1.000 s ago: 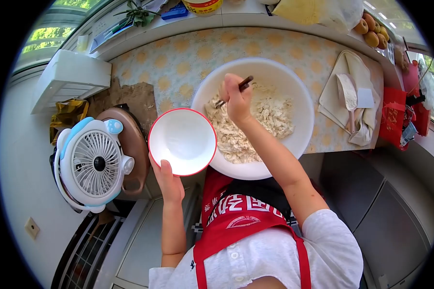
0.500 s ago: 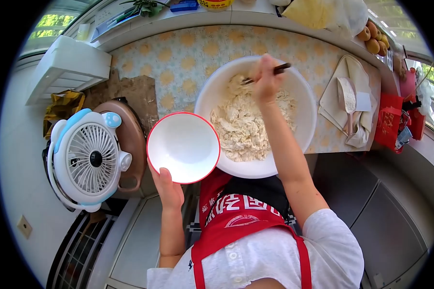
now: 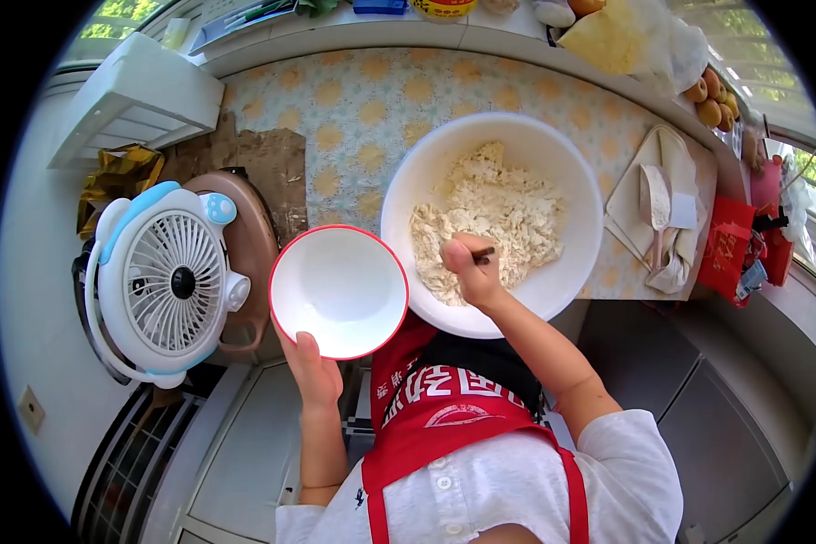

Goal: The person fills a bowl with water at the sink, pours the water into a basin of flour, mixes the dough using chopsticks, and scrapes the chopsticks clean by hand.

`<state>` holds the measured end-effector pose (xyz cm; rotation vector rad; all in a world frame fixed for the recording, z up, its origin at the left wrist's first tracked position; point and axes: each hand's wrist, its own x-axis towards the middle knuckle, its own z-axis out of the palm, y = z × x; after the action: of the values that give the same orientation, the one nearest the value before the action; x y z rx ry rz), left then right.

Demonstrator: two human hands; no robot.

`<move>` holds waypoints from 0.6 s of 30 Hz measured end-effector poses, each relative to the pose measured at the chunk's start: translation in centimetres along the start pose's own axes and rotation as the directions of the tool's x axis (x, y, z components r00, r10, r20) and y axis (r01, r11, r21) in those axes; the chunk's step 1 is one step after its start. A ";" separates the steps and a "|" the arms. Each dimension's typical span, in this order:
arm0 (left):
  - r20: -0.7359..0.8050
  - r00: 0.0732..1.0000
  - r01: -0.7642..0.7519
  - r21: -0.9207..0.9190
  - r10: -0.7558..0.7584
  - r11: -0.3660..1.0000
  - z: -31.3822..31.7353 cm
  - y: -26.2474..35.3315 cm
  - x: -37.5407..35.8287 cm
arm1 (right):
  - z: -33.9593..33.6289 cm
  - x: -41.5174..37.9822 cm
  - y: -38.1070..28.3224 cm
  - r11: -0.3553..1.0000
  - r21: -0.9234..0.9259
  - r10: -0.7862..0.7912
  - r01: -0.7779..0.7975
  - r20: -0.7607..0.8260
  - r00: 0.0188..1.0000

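Note:
My left hand [image 3: 315, 370] is closed on a white bowl [image 3: 340, 288] with a red rim, thumb over the near edge. The inside of the bowl looks bare. In my right hand [image 3: 471, 272] are dark chopsticks [image 3: 484, 256], gripped in a fist; their lower ends are hidden. This fist is over a large white basin [image 3: 582, 204], at its near left part. Shaggy, floury dough [image 3: 508, 207] lies in lumps inside the basin, which stands on the counter's front edge beside the bowl.
A white and blue fan [image 3: 179, 281] stands at the left by a brown round lid-like object [image 3: 249, 245] and a white foam box [image 3: 145, 95]. At the right, a scoop of flour [image 3: 656, 199] rests on a folded cloth [image 3: 627, 207]. A patterned cover [image 3: 354, 109] lies on the counter.
My right hand has swept with the chopsticks from the far side of the basin to its near left. The dough has shifted toward the far and right side. My left hand still holds the bowl.

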<state>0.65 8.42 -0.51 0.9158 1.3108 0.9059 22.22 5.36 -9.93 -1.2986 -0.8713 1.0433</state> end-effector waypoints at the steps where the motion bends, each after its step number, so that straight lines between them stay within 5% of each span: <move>1: -0.004 1.000 -0.007 0.005 0.007 1.000 0.2 0.1 0.0 | 1.1 1.4 1.0 0.997 0.067 0.028 -0.025 -0.038 0.999; 5: 0.017 1.000 -0.006 0.014 0.006 1.000 0.5 0.0 -0.3 | 0.6 7.8 1.3 0.888 0.456 0.013 0.062 -0.160 0.987; 9: 0.044 0.999 -0.005 0.025 0.004 1.000 1.5 0.5 -0.5 | -3.8 12.7 0.8 0.822 0.513 -0.059 0.248 -0.357 0.932; 15: 0.044 0.998 0.054 -0.045 -0.052 0.998 1.8 0.4 -0.5 | -15.2 9.9 -0.6 0.860 0.291 -0.204 0.418 -0.556 0.806; 18: 0.048 0.996 0.072 -0.038 -0.070 0.997 1.2 0.4 -0.6 | -10.4 10.2 -0.1 0.873 0.298 -0.182 0.387 -0.538 0.823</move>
<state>1.81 7.95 0.10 0.8497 1.2727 0.8481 35.31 11.67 -11.46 -0.9761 -0.4108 0.5547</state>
